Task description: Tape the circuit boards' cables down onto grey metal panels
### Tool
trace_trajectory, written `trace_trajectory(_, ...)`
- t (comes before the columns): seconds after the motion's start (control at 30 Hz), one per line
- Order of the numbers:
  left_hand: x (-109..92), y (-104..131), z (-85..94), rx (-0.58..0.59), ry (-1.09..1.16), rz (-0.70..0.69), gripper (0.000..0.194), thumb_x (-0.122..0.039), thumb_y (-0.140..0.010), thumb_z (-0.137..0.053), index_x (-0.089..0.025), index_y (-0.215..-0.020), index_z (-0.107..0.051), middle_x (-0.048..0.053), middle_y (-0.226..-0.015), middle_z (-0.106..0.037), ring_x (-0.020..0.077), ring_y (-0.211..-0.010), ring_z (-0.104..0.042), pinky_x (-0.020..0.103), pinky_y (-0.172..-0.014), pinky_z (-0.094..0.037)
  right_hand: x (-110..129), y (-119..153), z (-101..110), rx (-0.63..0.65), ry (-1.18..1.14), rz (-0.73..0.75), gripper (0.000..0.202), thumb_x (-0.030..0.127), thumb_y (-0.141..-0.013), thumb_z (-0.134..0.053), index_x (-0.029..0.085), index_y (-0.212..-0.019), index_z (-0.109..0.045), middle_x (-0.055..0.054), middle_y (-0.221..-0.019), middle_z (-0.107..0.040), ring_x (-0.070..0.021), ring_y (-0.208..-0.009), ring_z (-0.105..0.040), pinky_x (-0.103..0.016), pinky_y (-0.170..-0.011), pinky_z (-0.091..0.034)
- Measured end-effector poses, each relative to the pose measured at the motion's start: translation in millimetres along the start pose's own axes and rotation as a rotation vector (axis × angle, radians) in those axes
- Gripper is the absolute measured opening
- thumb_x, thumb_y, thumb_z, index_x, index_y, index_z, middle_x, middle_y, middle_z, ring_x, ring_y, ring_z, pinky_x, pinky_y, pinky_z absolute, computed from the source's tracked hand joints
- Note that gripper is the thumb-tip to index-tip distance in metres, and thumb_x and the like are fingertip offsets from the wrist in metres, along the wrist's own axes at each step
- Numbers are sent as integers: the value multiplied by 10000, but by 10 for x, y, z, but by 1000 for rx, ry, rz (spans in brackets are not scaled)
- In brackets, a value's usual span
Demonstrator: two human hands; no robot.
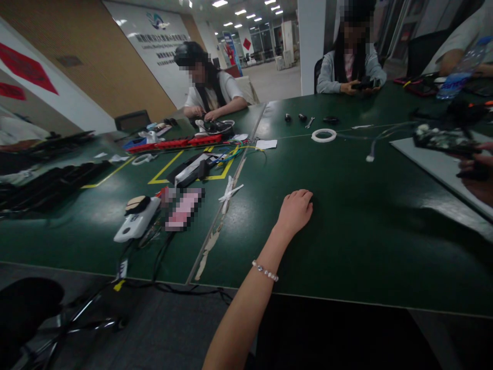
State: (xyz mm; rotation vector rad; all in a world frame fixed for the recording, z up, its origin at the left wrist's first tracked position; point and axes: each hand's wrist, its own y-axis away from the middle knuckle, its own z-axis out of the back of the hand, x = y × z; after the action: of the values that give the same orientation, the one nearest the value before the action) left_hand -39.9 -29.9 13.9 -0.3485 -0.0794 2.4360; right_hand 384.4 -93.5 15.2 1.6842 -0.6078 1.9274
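My left hand [296, 210] rests palm down on the green table [346, 246], its fingers loosely bent and nothing seen in it. A beaded bracelet [265, 271] is round that wrist. To the left of the hand lie crossed white strips [230, 190] on the table seam. Farther left are a pixelated phone-like item [185, 209] and a white device [137, 218] with a dark and tan piece on top. Beyond my hand lies a white ring [323, 135]. My right hand is out of view.
At the right edge a person's hand [475, 172] holds a dark cabled device [442, 140] over a white board [423, 159]. Two people sit across the table. Small tools, a wrench [309, 123], a bottle [464, 69], red strips [177, 144] and cables lie around.
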Motion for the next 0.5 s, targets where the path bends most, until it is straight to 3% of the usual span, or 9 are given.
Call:
trace_trajectory(0.1, -8, -3, 22, -76, 19, 76, 256, -209, -948, -389, -165, -1136, -558, 71, -1204, -578, 189, -1096, -557, 366, -975, -462, -124, 41, -191, 273, -186, -151, 166, 151, -778, -588, 265, -895, -617, -47, -779, -545, -99, -641, -554, -239, -599, -429)
trace_trajectory(0.2, -2, -6, 44, -192, 23, 145, 226, -167, -940, -370, -145, -1019, -581, 82, -1113, -590, 188, -1025, -575, 354, -933, -477, -202, 106, -386, 480, -149, -294, 212, 192, -725, -676, 231, -931, -648, -60, -763, -568, -142, -674, -573, -276, -624, -444)
trace_trajectory(0.33, 14, -14, 49, -316, 61, 187, 220, -99, -911, -362, -142, -994, -561, 96, -1106, -563, 189, -992, -576, 357, -891, -485, -272, 188, -524, 683, -57, -251, 314, 276, -665, -758, 202, -954, -660, -72, -879, -599, -161, -756, -585, -294, -711, -456)
trace_trajectory(0.5, 9, -30, 51, -541, 188, 202, 208, -125, -918, -388, -144, -1084, -512, 115, -1151, -541, 200, -1019, -565, 387, -904, -472, -312, 235, -535, 833, -4, -168, 245, 330, -756, -704, 241, -971, -629, -38, -828, -590, -147, -778, -560, -278, -749, -443)
